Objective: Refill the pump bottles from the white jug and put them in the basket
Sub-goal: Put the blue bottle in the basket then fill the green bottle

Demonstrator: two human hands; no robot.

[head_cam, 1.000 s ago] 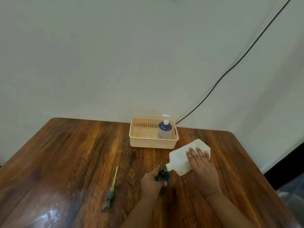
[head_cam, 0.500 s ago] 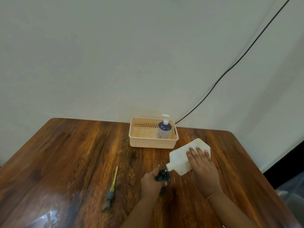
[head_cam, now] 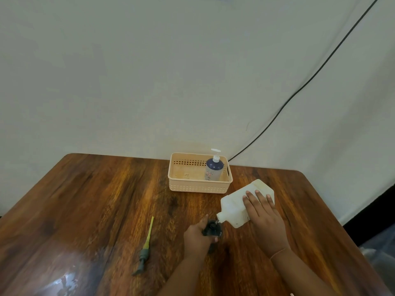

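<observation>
White jug [head_cam: 237, 208] tilts in right grip [head_cam: 265, 218], spout over dark bottle [head_cam: 211, 229] clasped by left grip [head_cam: 197, 238].

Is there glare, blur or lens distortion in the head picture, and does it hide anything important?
Head view: bright glare on the table at lower left, away from the work; the table's far edge bows, a wide-angle effect; the dark bottle in the left hand is soft and detail is hard to read; the white jug under the right hand is clear.
</observation>
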